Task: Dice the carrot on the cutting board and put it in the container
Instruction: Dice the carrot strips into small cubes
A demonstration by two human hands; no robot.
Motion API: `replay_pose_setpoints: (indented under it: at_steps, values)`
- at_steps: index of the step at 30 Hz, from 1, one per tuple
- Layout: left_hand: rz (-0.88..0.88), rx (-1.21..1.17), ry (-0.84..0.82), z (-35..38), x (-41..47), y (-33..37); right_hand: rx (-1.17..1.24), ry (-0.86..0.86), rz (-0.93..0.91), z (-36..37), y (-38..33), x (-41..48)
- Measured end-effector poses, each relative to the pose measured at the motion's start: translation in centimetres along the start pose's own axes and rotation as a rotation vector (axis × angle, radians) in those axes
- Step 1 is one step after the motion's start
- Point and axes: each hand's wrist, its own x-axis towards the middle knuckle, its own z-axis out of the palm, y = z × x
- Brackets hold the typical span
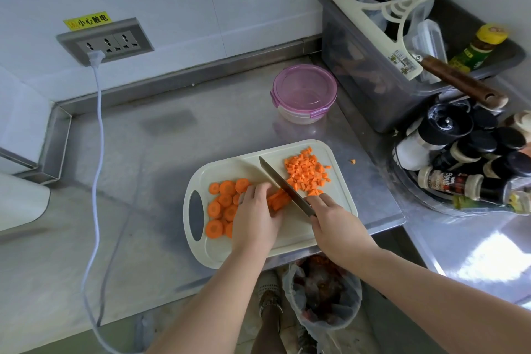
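A matt cream plastic cutting board [218,250] lies on the dull, smudged stainless-steel counter [143,210].

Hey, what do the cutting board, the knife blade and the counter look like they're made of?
Cutting board: likely plastic, matte cream, with a moulded handle slot.
Knife blade: apparently steel, grey with a dull sheen.
Counter: probably stainless steel, brushed grey, faintly reflective.

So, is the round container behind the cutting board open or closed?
Closed: the purple lid sits flat on the container, covering its rim. Nothing orange shows through it. Whether the clips are latched, cannot tell.
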Motion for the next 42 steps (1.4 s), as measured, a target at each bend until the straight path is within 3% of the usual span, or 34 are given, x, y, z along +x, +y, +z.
replay_pose_setpoints:
  at_steps: [18, 25, 42]
  values:
    - [-0.057, -0.021, -0.077, 0.0, 1.2, 0.9, -0.079, -0.011, 0.006, 0.2, 0.8, 0.9]
    - [0.062, 0.046, -0.012, -0.4, 0.6, 0.5, -0.083, 0.070, 0.010, -0.6, 0.4, -0.2]
    - [0.144, 0.140, 0.050, 0.2, 0.5, 0.1, -0.271, -0.063, 0.002, -1.0, -1.2, -1.9]
